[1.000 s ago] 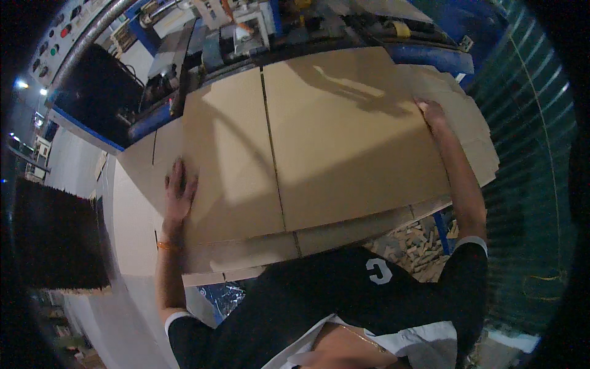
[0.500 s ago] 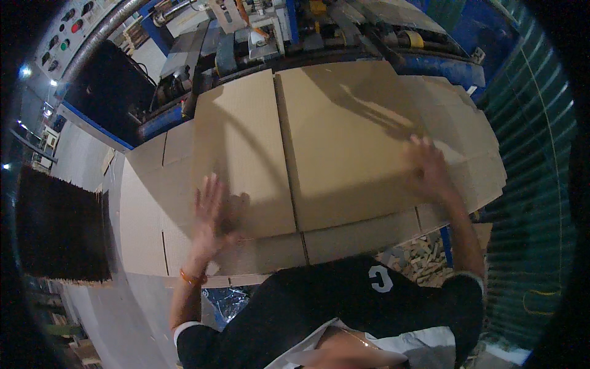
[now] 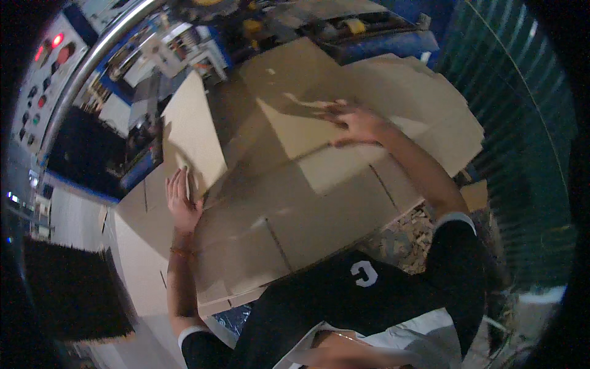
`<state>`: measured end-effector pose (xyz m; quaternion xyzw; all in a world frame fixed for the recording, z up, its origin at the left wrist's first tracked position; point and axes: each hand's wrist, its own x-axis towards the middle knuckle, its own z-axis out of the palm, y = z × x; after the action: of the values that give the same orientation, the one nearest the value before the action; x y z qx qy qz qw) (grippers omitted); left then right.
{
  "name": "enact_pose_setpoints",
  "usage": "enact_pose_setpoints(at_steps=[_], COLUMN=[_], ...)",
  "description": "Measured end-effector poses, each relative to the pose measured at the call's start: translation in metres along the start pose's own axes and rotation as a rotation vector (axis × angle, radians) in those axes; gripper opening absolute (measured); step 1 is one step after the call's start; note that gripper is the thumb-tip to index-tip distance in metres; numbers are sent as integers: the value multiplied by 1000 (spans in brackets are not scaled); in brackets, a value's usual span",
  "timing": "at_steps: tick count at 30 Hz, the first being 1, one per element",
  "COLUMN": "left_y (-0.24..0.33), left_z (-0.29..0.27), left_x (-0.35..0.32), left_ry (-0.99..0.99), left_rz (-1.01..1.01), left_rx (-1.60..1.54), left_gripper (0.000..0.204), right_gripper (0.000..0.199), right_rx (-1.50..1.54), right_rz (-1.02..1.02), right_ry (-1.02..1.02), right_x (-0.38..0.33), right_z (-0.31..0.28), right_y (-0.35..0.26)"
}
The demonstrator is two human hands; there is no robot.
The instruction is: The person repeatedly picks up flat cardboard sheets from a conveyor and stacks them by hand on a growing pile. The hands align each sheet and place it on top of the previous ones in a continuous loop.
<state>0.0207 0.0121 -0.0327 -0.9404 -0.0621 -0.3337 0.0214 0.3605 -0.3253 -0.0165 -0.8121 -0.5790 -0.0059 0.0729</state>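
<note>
A creased brown cardboard sheet (image 3: 289,120) lies across the top of the stack, reaching into the machine, with its left panel (image 3: 195,132) tilted up. My left hand (image 3: 183,200) is against the lower outer edge of that raised panel, fingers stretched out and not wrapped round it. On the sheet's right part my right hand (image 3: 356,123) rests with fingers spread, slightly blurred. Beneath lies a stack of flat cardboard sheets (image 3: 246,246) with dark slots cut in the near edge.
Beyond the cardboard stands a blue machine (image 3: 393,43) with rollers. A control panel (image 3: 46,86) with buttons and a metal pipe (image 3: 77,77) are at the left. Green corrugated wall (image 3: 510,135) borders the right. A dark bristly stack (image 3: 74,286) stands at lower left; scraps (image 3: 409,243) lie below.
The sheet has moved forward toward the machine, and its left panel has risen from flat to tilted. My right hand has moved forward and inward over the sheet. The view has shifted.
</note>
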Motion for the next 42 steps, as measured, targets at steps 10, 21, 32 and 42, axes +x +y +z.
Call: enact_pose_setpoints(at_steps=[10,21,32,42], left_y=[1,3,26,60], left_z=[-5,-109,-138,-240], left_x=[35,-236,-216,-168], left_ry=[-28,224,499,1179], left_rz=[-433,-1591,-1705,-1062], left_rx=[153,389,123,-537], left_gripper=[77,55,51,46], right_gripper=[53,67,80,83], right_rx=[-81,-185,258,122], right_rz=[484,1135,1094,1343], right_ry=[491,95,838,646], right_x=[71,-67,-260,-205], right_z=[31,-43,52,40], right_y=[128,211,34,31])
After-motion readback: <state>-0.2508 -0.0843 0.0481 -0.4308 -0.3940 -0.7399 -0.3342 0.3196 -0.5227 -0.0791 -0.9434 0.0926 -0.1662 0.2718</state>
